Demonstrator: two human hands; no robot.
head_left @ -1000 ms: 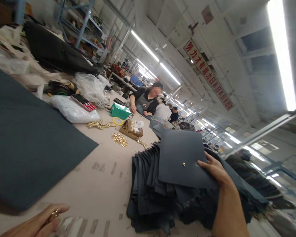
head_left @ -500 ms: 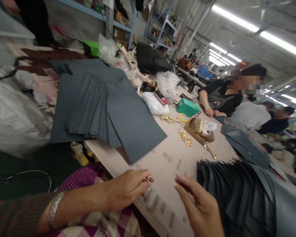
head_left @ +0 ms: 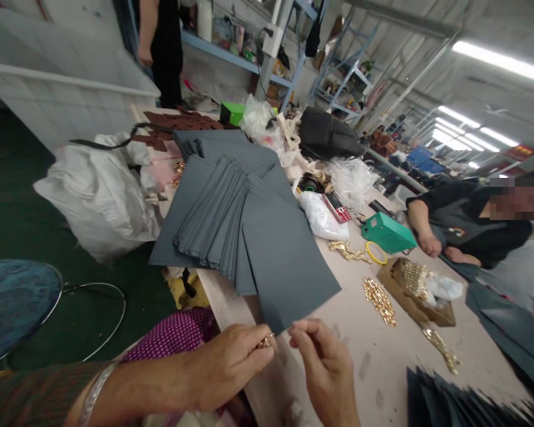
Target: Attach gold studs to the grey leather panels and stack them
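Head view: your left hand [head_left: 231, 365] pinches gold studs [head_left: 266, 341]; your right hand [head_left: 327, 370] curls just beside it, grip unclear, above the counter [head_left: 356, 335].

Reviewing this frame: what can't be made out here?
Head view only.
Gold fitting in the left hand: tiny, mostly covered by fingers.
Right hand: whether it pinches anything is hidden by its own fingers.
Dark stack, bottom right: blurred, cut by the edge.
Standing person: cut by top edge.

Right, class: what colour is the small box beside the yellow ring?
Green; the box shows best in the head view.
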